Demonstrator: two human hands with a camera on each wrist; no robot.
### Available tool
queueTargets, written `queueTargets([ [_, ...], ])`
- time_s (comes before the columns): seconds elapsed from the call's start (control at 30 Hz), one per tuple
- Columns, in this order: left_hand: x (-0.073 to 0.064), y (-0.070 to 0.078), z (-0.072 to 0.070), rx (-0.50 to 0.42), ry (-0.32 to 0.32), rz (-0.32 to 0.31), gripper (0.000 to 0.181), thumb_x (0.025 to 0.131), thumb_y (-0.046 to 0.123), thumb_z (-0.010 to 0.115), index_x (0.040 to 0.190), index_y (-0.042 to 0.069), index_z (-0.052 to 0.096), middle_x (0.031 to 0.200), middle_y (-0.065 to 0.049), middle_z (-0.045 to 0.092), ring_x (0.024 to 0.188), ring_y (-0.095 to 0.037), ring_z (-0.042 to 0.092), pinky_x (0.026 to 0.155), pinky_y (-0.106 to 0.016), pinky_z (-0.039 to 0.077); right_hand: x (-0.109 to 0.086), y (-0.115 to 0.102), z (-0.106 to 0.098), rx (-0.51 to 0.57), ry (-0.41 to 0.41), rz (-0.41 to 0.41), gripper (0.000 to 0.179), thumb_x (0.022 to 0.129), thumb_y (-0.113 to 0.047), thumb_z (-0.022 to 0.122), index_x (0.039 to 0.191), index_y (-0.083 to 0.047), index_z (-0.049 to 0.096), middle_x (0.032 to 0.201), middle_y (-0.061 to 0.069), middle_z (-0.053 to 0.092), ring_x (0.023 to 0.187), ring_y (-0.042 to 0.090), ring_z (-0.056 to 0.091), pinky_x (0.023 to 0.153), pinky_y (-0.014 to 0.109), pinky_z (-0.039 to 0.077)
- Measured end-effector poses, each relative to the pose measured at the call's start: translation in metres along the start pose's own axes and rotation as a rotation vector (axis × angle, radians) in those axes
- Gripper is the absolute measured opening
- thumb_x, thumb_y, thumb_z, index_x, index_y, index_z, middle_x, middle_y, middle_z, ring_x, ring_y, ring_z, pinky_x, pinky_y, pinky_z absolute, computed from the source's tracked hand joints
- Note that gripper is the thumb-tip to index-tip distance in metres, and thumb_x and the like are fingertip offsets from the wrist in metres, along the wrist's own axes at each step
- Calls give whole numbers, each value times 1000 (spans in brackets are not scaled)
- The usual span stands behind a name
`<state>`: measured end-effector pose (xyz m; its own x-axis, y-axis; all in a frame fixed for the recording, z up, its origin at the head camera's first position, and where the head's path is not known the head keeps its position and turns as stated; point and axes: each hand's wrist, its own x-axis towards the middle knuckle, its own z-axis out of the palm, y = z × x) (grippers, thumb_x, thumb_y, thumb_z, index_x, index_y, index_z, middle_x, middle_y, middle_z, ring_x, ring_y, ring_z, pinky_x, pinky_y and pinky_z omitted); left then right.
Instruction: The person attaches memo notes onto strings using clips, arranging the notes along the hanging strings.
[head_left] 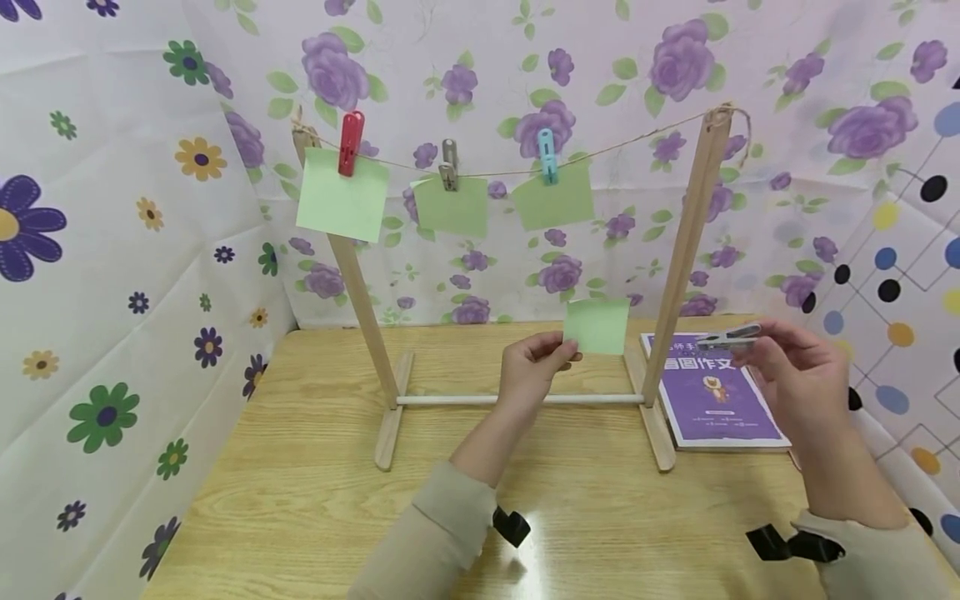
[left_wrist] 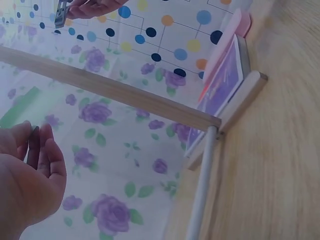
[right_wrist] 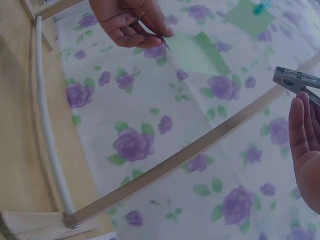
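Note:
My left hand (head_left: 534,371) pinches a green paper note (head_left: 597,327) by its lower left corner, between thumb and fingers, in front of the wooden stand. Over at the right, my right hand (head_left: 806,375) holds a grey clothespin (head_left: 729,337) above the purple book; in the right wrist view this clothespin (right_wrist: 297,80) points toward the stand. Three more green notes hang from the twine (head_left: 630,148): one under a red clothespin (head_left: 350,143), one under a grey clothespin (head_left: 449,165), one under a light blue clothespin (head_left: 547,157).
Two wooden posts, the left (head_left: 360,308) and the right (head_left: 686,250), carry the twine and stand on flat feet. A white rod (head_left: 450,400) joins them low down. The purple book (head_left: 720,400) lies on the table (head_left: 300,492) beside the right foot. Patterned cloth surrounds the table.

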<state>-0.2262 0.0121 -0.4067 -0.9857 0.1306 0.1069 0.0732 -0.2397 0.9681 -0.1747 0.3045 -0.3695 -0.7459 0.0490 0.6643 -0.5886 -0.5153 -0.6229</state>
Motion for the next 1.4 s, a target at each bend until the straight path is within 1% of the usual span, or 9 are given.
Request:
queueTargets([
  [0.17, 1, 10, 7, -40, -11, 38, 14, 94, 12, 74, 104, 3, 75, 95, -12, 75, 85, -16, 74, 84, -32, 62, 16, -12, 14, -139, 7, -73, 16, 94, 23, 51, 107, 31, 56, 96, 22, 71, 79, 25, 74, 77, 30, 62],
  [0.37, 1, 26, 21, -101, -10, 51, 17, 94, 9, 73, 108, -1, 75, 93, -12, 76, 83, -14, 74, 86, -35, 62, 37, -28, 29, -327, 21, -92, 16, 91, 17, 63, 103, 27, 62, 85, 15, 72, 74, 19, 75, 75, 25, 61],
  [0.5, 1, 39, 30, -135, -19, 88, 20, 94, 9, 73, 111, -2, 74, 95, -14, 76, 81, -15, 75, 85, -35, 62, 58, -40, 43, -374, -78, -186, 21, 89, 14, 69, 98, 30, 60, 83, 14, 73, 73, 18, 75, 74, 23, 61],
  [0.6, 2, 48, 35, -151, -28, 119, 21, 93, 10, 74, 111, -1, 74, 95, -14, 76, 81, -15, 75, 82, -33, 63, 75, -50, 59, -381, -134, -292, 25, 88, 14, 70, 94, 34, 57, 84, 15, 74, 73, 18, 74, 74, 20, 61],
  [0.73, 5, 58, 42, -151, -41, 154, 20, 93, 12, 74, 109, -1, 74, 94, -14, 76, 80, -14, 74, 81, -31, 63, 98, -63, 83, -432, -130, -383, 27, 85, 12, 75, 89, 33, 59, 81, 13, 75, 70, 15, 73, 67, 14, 58],
  [0.93, 8, 69, 51, -162, -35, 190, 17, 94, 10, 74, 106, -2, 74, 93, -15, 75, 78, -13, 74, 78, -30, 63, 134, -74, 112, -518, -125, -427, 23, 83, 13, 75, 85, 31, 61, 79, 10, 75, 69, 13, 72, 67, 14, 58],
  [1.07, 10, 77, 56, -179, -22, 216, 14, 94, 7, 73, 104, -4, 73, 94, -19, 74, 76, -13, 73, 75, -28, 63, 154, -81, 128, -747, -103, -463, 16, 85, 11, 74, 84, 25, 67, 78, 1, 75, 68, 7, 71, 70, 13, 57],
  [1.2, 10, 84, 61, -201, -12, 223, 12, 94, 4, 72, 103, -4, 71, 90, -11, 74, 75, -12, 73, 73, -27, 63, 172, -86, 140, -975, -94, -510, 10, 88, 5, 75, 86, 15, 74, 80, -3, 75, 63, 2, 63, 70, 10, 54],
  [1.4, 11, 94, 68, -208, -32, 244, 13, 95, 6, 71, 104, -3, 70, 88, -7, 72, 76, -12, 73, 77, -29, 63, 197, -92, 149, -1080, -172, -578, 11, 89, -2, 75, 87, 8, 77, 82, -14, 72, 63, -2, 51, 69, 11, 48],
])
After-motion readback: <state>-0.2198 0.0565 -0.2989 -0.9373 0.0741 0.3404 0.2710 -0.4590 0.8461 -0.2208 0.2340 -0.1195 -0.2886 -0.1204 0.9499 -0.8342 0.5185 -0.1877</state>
